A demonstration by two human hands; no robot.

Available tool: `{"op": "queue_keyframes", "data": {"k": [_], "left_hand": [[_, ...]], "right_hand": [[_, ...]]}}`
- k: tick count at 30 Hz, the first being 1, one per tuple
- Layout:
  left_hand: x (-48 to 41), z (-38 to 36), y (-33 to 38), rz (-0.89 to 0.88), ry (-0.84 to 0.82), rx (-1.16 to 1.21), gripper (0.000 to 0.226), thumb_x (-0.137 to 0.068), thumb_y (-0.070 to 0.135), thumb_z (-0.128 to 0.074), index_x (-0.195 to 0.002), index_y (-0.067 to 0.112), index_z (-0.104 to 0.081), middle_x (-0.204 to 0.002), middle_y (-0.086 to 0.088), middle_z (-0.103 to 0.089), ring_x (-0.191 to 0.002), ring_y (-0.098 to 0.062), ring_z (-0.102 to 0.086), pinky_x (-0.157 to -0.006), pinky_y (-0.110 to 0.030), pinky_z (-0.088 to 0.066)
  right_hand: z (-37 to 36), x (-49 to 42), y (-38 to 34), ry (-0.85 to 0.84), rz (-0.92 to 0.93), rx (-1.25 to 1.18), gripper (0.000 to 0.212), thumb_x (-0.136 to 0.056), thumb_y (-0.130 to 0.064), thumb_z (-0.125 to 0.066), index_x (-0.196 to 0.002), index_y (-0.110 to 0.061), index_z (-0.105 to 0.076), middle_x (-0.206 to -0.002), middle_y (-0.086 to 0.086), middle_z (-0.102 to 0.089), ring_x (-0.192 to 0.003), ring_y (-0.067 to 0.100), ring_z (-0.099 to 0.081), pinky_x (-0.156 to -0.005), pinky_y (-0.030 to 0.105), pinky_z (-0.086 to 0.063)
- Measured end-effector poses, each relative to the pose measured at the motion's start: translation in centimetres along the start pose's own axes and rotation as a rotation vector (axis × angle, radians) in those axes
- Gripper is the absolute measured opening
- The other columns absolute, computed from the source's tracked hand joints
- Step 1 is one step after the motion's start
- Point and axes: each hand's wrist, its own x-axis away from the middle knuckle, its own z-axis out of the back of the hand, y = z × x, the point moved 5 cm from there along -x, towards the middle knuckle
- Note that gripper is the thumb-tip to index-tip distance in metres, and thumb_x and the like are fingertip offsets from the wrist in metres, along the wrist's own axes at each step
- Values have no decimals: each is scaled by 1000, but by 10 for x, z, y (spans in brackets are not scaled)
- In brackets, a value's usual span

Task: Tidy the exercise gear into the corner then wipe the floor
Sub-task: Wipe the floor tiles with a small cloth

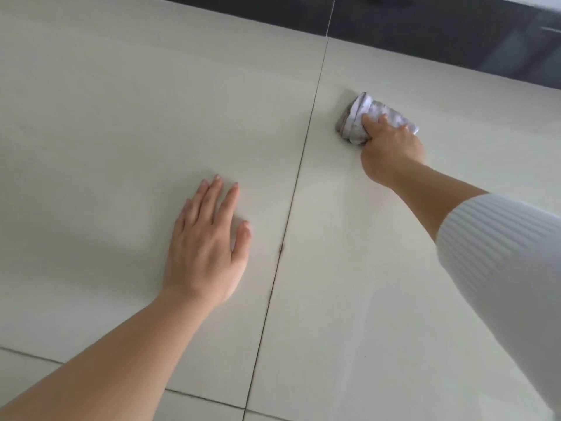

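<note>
Wiping looks like the job right now. The right hand [391,147] has its grip curled tight round a bunched white rag [362,109] and pushes it down on the pale floor [121,117], close to the dark wall strip [425,31]. That way the rag can rub dirt off. The left hand [209,241] lies flat on the floor, fingers straight and a bit apart, holding nothing. It seems to prop up the leaning person. No exercise gear shows.
</note>
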Motion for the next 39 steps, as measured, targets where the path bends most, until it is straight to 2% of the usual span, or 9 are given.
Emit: {"op": "queue_keyframes", "data": {"k": [3, 5, 8, 11, 17, 26, 30, 33, 39], "left_hand": [[0, 0, 0, 8, -4, 4, 61, -92, 44, -25, -148, 20, -32, -158, -3, -23, -146, -19, -16, -118, -36, -13], [0, 0, 0, 9, -6, -1, 60, -92, 42, -27, -148, 20, -33, -158, -2, -24, -146, -19, -17, -118, -37, -14], [-1, 1, 0, 29, -22, -14, 60, -92, 42, -29, -147, 21, -33, -158, -2, -24, -146, -20, -17, -116, -36, -14], [-2, 3, 1, 36, -46, -24, 60, -91, 42, -28, -147, 21, -32, -158, -2, -23, -146, -20, -16, -115, -35, -11], [-2, 1, -1, 49, -67, -21, 63, -90, 43, -25, -149, 19, -30, -159, -5, -21, -146, -22, -16, -115, -38, -16], [-2, 0, 1, 6, -60, 33, 61, -92, 40, -28, -148, 17, -29, -158, -7, -21, -147, -24, -14, -117, -42, -15], [-3, 0, 0, -19, -43, 50, 61, -90, 39, -30, -146, 15, -32, -156, -11, -26, -145, -29, -18, -116, -45, -16], [-4, 0, 0, -21, -22, 84, 61, -88, 38, -32, -144, 14, -36, -155, -12, -27, -144, -30, -20, -115, -46, -17], [-3, 0, 2, -37, -67, 80, 75, -82, 50, -36, -146, 13, -32, -157, -14, -21, -146, -31, -15, -116, -47, -13]], "right_hand": [[5, -24, -24, -40, 16, 11, 57, -91, -4, -34, -139, -34, -33, -154, 5, -24, -134, 38, -31, -74, 38, -41], [8, -27, -40, -56, 37, 11, 57, -92, -4, -34, -141, -33, -33, -153, 7, -27, -130, 38, -36, -72, 37, -41], [4, -13, -59, -73, 121, 22, 61, -94, -5, -34, -148, -29, -22, -156, 9, -21, -139, 41, -24, -91, 43, -46], [-5, 15, -67, -104, 247, 51, 70, -91, -1, -33, -151, -32, -14, -160, -1, -10, -145, 40, -7, -94, 45, -43], [-27, 90, -65, -197, 308, 64, 73, -94, -5, -33, -151, -38, -2, -161, -6, 0, -147, 32, -1, -109, 37, -31], [-38, 225, -63, -379, 291, -18, 76, -93, -3, -33, -151, -36, 3, -160, -6, 11, -147, 31, 10, -112, 31, -23], [-47, 286, -67, -485, 335, 16, 75, -94, -8, -35, -152, -31, 6, -160, -2, 14, -145, 35, 16, -118, 35, -10], [-48, 314, -64, -546, 393, 76, 72, -96, -10, -37, -153, -27, 2, -161, 2, 11, -145, 39, 14, -118, 39, -4], [-44, 314, -52, -475, 470, 244, 64, -100, -19, -32, -152, -31, 3, -161, 2, 10, -146, 39, 7, -118, 50, 1]]}}
